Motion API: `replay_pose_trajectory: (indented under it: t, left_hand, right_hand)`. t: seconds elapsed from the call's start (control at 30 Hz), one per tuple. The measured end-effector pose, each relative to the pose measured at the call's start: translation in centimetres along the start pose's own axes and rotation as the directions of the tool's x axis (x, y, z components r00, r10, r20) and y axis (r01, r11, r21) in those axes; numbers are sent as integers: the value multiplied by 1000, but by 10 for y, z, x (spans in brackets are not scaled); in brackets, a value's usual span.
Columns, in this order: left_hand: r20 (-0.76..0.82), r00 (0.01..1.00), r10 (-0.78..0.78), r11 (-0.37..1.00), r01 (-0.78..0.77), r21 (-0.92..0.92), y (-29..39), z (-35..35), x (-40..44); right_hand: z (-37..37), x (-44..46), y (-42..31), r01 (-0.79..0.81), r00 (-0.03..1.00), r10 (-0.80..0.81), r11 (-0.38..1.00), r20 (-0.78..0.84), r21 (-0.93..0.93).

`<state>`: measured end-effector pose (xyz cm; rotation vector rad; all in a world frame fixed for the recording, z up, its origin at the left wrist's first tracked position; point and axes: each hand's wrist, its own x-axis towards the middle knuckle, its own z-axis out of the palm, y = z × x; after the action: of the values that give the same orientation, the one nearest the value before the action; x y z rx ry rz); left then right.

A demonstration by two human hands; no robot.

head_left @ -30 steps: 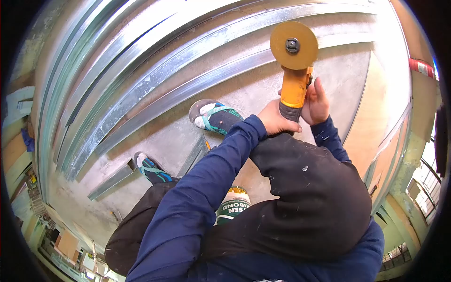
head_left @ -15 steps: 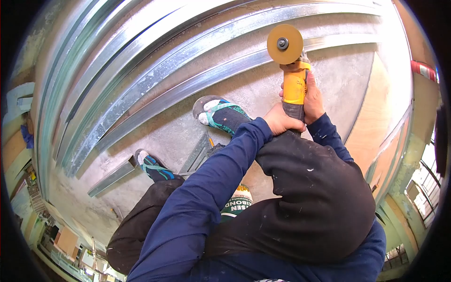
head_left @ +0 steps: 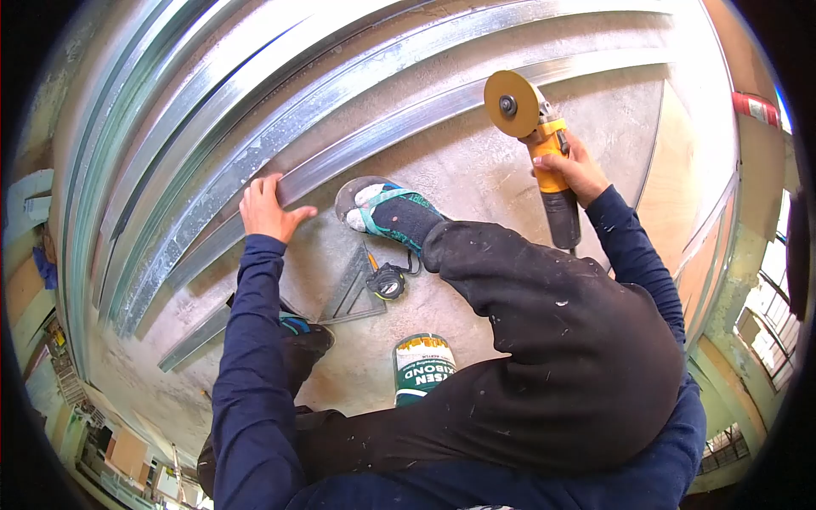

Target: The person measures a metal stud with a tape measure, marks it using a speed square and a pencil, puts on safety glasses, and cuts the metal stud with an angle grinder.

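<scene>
My right hand point(head_left: 580, 170) is wrapped around the yellow and black body of an angle grinder point(head_left: 551, 174), whose tan cutting disc point(head_left: 512, 104) points up and away from me. Over the nearest metal channel point(head_left: 340, 159), my left hand point(head_left: 270, 210) is spread, thumb held apart and fingertips at the metal; whether they touch it I cannot tell. The grinder hangs above the floor to the right of my sandalled foot point(head_left: 387, 206).
Several long metal channels point(head_left: 255, 140) lie across the floor ahead. Near my feet are a tape measure point(head_left: 387, 281), a pencil point(head_left: 371, 258), a triangular square point(head_left: 350, 293) and a short channel piece point(head_left: 195, 337). A green and white can point(head_left: 422, 367) stands between my legs. Plywood point(head_left: 678, 174) lies right.
My left hand has let go of the grinder and moved left to the nearest metal channel. The grinder, now in my right hand alone, has tilted and dropped slightly.
</scene>
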<state>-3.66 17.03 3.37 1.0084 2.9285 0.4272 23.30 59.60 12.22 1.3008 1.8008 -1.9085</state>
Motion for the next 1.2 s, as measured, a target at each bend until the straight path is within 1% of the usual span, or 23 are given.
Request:
replay_pose_trajectory:
  t: [0.03, 0.07, 0.1, 0.17, 0.2, 0.23, 0.27, 0.3, 0.37, 0.43, 0.5, 0.53, 0.6, 0.73, 0.8, 0.83, 0.93, 1.0, 1.1, 1.2]
  left_hand:
    - [165, 986, 2, 1000, -1, -3, -14, 1, -5]
    - [323, 946, 5, 1000, -3, -7, -24, 6, -8]
    - [323, 946, 8, 1000, -6, -9, -23, 5, -9]
    - [369, 925, 92, 996, -79, -49, -19, 3, -18]
    - [354, 932, 77, 996, -60, -60, -15, 0, -18]
    - [354, 932, 81, 996, -63, -64, -14, 3, -19]
    - [312, 947, 76, 996, -59, -64, -12, 6, -20]
    - [271, 960, 69, 997, -53, -63, -11, 10, -22]
    - [256, 963, 88, 995, -71, -77, -12, 13, -27]
    - [235, 965, 113, 992, -96, -82, -16, 15, -28]
    - [204, 971, 124, 992, -114, -62, -18, 15, -31]
    - [206, 971, 124, 992, -113, -64, -17, 15, -31]
    - [196, 975, 109, 993, -97, -75, -17, 15, -32]
    - [180, 977, 116, 992, -104, -76, -17, 16, -33]
    - [164, 979, 118, 991, -106, -79, -18, 17, -33]
    - [164, 979, 118, 991, -106, -79, -18, 18, -34]
    - [144, 982, 124, 991, -115, -70, -18, 19, -34]
    - [131, 982, 134, 990, -125, -72, -18, 18, -34]
    - [142, 983, 119, 991, -110, -75, -17, 17, -33]
    - [155, 982, 110, 992, -99, -77, -16, 16, -33]
  right_hand:
    - [0, 1, -1, -29, 999, 25, 995, -46, -100]
    - [-4, 0, -5, -23, 1000, 20, 984, -23, -176]
    - [-5, -1, -9, -24, 999, 20, 984, -25, -175]
    - [-3, -5, -12, 63, 998, -65, 935, 6, -349]
    - [-3, -2, -11, 62, 998, -65, 935, 3, -348]
    - [-3, 2, -11, 97, 995, -100, 871, 21, -482]
    - [-4, 5, -10, 128, 991, -127, 786, 44, -605]
    - [-4, 8, -10, 121, 992, -122, 785, 40, -608]
    - [-2, 14, -11, 116, 992, -111, 696, 54, -709]
    - [4, 14, -24, 142, 989, -119, 686, 82, -714]
    - [13, 10, -39, 52, 998, -15, 634, 55, -771]
    - [16, 9, -40, 50, 998, -13, 634, 54, -772]
    - [19, 10, -43, -3, 999, 31, 575, 18, -818]
    - [19, 13, -34, 12, 999, 26, 587, 33, -810]
    - [19, 14, -27, 43, 999, -46, 582, 20, -812]
    - [19, 15, -27, 43, 999, -46, 582, 20, -812]
    - [22, 14, -30, 2, 1000, -8, 587, -3, -810]
    - [26, 12, -37, -27, 998, 57, 595, 8, -804]
    - [27, 11, -38, 11, 999, 28, 595, 34, -804]
    - [27, 14, -35, 4, 999, 33, 597, 30, -802]
